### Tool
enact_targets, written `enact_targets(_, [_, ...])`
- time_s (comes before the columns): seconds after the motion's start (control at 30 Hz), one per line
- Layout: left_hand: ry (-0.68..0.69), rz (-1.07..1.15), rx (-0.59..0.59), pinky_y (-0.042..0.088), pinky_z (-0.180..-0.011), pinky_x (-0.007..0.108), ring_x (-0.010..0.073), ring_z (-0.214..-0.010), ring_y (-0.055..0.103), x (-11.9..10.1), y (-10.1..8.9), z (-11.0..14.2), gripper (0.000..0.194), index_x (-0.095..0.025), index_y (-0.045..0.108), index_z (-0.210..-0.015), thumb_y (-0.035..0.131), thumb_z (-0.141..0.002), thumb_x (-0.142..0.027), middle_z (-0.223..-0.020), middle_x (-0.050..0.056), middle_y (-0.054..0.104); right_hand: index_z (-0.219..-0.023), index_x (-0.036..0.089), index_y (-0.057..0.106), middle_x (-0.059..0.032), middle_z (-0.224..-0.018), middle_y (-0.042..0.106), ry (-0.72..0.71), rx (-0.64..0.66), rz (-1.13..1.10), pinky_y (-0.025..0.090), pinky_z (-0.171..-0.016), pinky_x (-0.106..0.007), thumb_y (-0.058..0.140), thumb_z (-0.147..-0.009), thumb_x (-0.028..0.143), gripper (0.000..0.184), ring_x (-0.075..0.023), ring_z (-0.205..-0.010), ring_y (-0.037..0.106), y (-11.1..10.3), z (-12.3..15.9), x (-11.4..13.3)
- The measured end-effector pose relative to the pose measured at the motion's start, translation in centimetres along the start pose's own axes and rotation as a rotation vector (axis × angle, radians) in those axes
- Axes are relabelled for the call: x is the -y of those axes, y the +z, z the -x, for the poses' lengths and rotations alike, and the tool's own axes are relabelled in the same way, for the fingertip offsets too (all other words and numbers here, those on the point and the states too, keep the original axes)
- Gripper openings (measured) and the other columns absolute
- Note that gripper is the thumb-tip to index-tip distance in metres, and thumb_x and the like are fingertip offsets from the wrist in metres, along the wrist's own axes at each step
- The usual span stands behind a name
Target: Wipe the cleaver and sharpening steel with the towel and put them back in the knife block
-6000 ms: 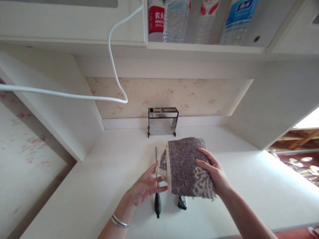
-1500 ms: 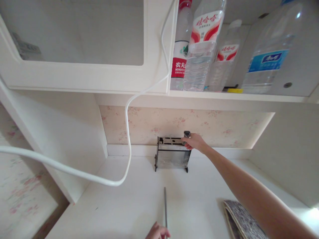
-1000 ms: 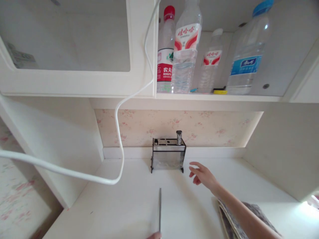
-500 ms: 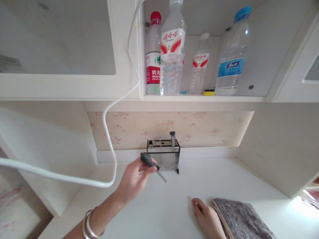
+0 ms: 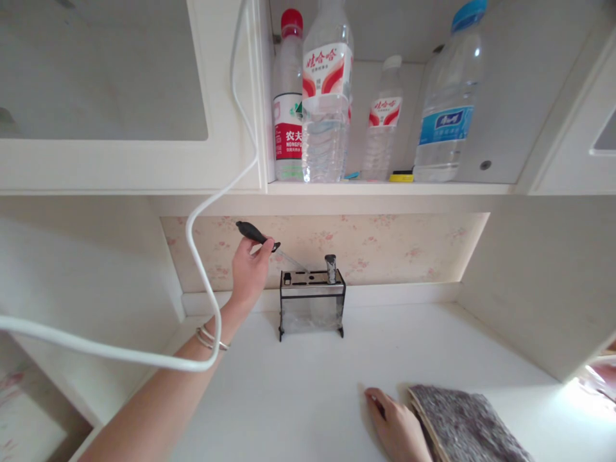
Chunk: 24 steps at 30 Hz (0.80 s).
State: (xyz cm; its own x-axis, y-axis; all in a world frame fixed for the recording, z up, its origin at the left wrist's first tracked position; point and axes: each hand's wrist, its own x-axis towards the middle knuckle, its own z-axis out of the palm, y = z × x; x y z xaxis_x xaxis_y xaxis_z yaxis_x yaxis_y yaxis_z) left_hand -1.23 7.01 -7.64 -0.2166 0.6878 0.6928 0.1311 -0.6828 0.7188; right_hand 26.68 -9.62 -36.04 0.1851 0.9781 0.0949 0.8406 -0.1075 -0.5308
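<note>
My left hand (image 5: 251, 273) is closed on the handle of a sharpening steel (image 5: 255, 235), judging by its black grip, small guard and slim metal shaft. Its shaft slants down to the right, and the tip appears to meet the slotted top of a knife block (image 5: 312, 295); I cannot tell whether it has entered a slot. The block has a metal top, clear front and black feet, and one dark, patterned handle (image 5: 330, 269) stands up at its right end. My right hand (image 5: 397, 423) rests curled on the counter beside a grey fuzzy cloth (image 5: 474, 420); its grasp is hidden.
A white cable (image 5: 192, 237) hangs in front of my left forearm. Above the white counter (image 5: 298, 391), an open cupboard shelf (image 5: 433, 188) holds several plastic bottles, including a blue-capped bottle (image 5: 447, 122). A yellow-and-black item (image 5: 401, 177) lies near the shelf's front edge.
My left hand has moved up and away with the sharpening steel, from in front of the knife block to above its left side. My right hand has stayed nearly in place.
</note>
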Motion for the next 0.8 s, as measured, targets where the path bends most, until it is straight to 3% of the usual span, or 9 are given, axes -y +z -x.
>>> enact_targets(0.27, [0.032, -0.125, 0.112, 0.053, -0.081, 0.03, 0.0172, -0.085, 0.067, 0.4, 2.4, -1.8, 0.025, -0.015, 0.059, -0.095, 0.059, -0.083, -0.036, -0.094, 0.007, 0.068, -0.099, 0.028, 0.067, -0.0028, -0.095, 0.073, -0.007, 0.008, 0.004, 0.049, -0.074, -0.031, 0.03, -0.092, 0.037, 0.039, -0.0235, -0.086, 0.069, -0.1, 0.1, 0.2])
enact_targets(0.43, [0.049, -0.239, 0.277, 0.052, -0.074, 0.027, 0.0168, -0.082, 0.067, 0.3, 4.3, -4.2, 0.023, -0.015, 0.06, -0.092, 0.06, -0.082, -0.036, -0.093, 0.006, 0.069, -0.098, 0.029, 0.068, -0.0021, -0.093, 0.074, -0.008, 0.002, 0.033, 0.049, -0.073, -0.03, 0.033, -0.091, 0.036, 0.036, -0.0229, -0.084, 0.069, -0.4, 0.2, 0.6])
enact_targets(0.57, [0.063, -0.365, 0.334, 0.05, -0.076, 0.027, 0.0164, -0.082, 0.066, 0.6, 6.0, -5.4, 0.024, -0.016, 0.061, -0.092, 0.06, -0.082, -0.037, -0.094, 0.005, 0.07, -0.1, 0.028, 0.067, -0.0022, -0.092, 0.073, -0.021, 0.003, 0.072, 0.047, -0.07, -0.027, 0.033, -0.092, 0.033, 0.036, -0.0215, -0.083, 0.069, -0.8, 0.3, 1.0])
enact_targets(0.8, [0.067, -0.524, 0.439, 0.046, -0.081, 0.029, 0.0175, -0.087, 0.063, 3.1, 8.3, -5.6, 0.03, -0.014, 0.063, -0.098, 0.056, -0.084, -0.04, -0.097, 0.007, 0.068, -0.101, 0.027, 0.067, -0.0015, -0.094, 0.073, -0.032, -0.012, 0.136, 0.045, -0.068, -0.025, 0.035, -0.093, 0.031, 0.033, -0.0197, -0.083, 0.069, -1.1, 0.4, 1.2])
